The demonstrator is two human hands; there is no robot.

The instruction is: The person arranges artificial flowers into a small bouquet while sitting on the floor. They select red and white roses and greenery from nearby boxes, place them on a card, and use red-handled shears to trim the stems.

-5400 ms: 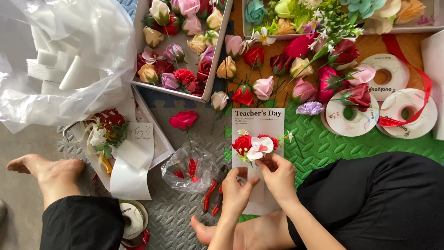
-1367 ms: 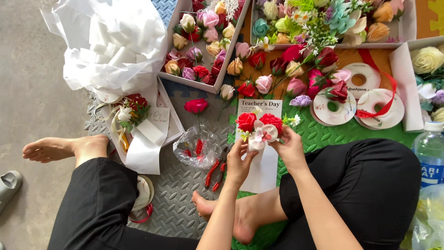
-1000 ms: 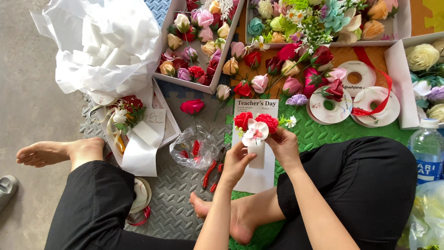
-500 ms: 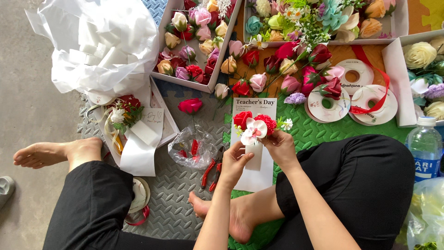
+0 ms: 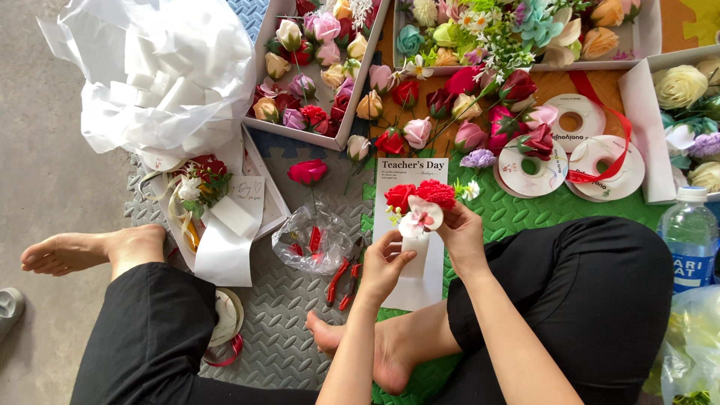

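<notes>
Bare foot (image 5: 360, 346) nearest, tucked under hands. Red pliers (image 5: 343, 279) lie on grey mat (image 5: 289, 330), just left of white card (image 5: 417, 225). Left hand (image 5: 385, 264) curls round white stem wrap. Right hand (image 5: 463, 234) pinches little bouquet (image 5: 417, 204) from right. Bouquet: two red flowers, one white-pink, held above card. Farther: ribbon spools (image 5: 571, 146), boxes of flowers (image 5: 319, 64).

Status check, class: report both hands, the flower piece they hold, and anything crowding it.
Left hand and right hand both grip small flower cluster. Held above white card. Red pliers lie beside, clear.
</notes>
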